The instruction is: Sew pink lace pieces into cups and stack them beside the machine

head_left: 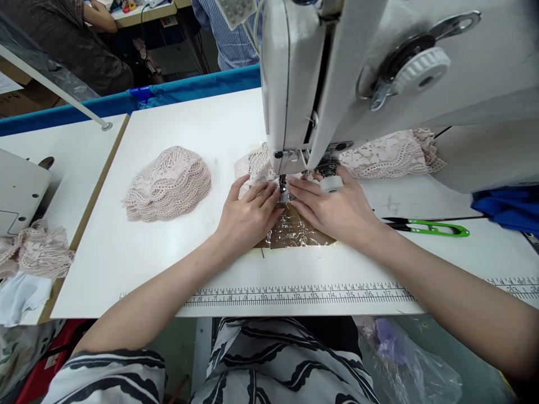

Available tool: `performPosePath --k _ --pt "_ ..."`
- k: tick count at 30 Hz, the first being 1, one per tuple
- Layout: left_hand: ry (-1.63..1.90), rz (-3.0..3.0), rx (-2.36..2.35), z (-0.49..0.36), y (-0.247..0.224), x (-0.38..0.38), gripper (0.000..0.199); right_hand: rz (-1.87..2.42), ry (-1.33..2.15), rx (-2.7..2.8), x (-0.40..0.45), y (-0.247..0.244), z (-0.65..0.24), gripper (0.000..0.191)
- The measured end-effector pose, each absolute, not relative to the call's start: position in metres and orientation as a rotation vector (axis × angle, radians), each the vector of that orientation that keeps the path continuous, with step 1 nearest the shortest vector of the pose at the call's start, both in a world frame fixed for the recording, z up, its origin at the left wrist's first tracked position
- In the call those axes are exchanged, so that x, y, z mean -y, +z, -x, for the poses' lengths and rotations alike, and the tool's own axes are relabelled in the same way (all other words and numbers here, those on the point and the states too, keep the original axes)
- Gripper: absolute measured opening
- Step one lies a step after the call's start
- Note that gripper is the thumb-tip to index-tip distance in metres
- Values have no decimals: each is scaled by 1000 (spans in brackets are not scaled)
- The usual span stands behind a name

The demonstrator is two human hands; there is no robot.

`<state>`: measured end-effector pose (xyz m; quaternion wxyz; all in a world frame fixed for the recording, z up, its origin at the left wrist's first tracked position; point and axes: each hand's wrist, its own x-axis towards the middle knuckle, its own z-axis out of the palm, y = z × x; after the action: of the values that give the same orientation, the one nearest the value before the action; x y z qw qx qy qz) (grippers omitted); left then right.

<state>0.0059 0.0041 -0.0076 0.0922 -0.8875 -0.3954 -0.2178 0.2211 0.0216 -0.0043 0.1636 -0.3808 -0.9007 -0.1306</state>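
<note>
Both my hands lie at the needle of a white sewing machine (295, 84), one on each side of its presser foot (285, 195). My left hand (250, 210) rests flat, fingers stretched out, on a piece of pale pink lace (257, 163). My right hand (332, 205) lies palm down with its fingers extended, pressing at the other side of the foot. Shiny brown tape (301, 233) covers the machine bed under my palms. How much lace lies beneath my fingers is hidden.
A stack of lace pieces (168, 185) sits to the left, and more lace (391, 154) lies behind my right hand. Green thread snips (433, 227) lie on the right. A printed ruler (295, 295) runs along the table's front edge. Another person (236, 33) is beyond the blue cloth edge.
</note>
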Motion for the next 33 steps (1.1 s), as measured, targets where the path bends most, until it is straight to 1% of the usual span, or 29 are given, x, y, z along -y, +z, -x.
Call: performPosePath --k 4,8,10,14,17,18,24,29,33 --pt "-645 2597 1189 2 -4 -10 29 1081 -414 2576 -22 -3 -221 35" --pt "-541 2524 1222 12 0 -14 34 1045 -391 2544 -24 -1 -223 31" --pt "-518 2488 1193 15 5 -10 31 982 -389 2507 -23 0 -225 29" --pt "-641 2478 1096 15 14 -1 31 805 -328 2412 -16 3 -225 31" --pt "-674 2528 1083 13 16 -1 17 692 -217 2460 -11 4 -220 31" --pt "-668 2563 1085 13 16 -2 15 671 -190 2495 -10 5 -218 30" --pt "-790 2734 1125 14 14 -8 18 842 -199 2482 -3 7 -213 29" --pt "-631 2836 1076 11 5 -10 28 939 -106 2525 0 3 -213 30" --pt "-553 2809 1075 7 -1 -7 30 1070 -185 2552 -4 0 -217 28"
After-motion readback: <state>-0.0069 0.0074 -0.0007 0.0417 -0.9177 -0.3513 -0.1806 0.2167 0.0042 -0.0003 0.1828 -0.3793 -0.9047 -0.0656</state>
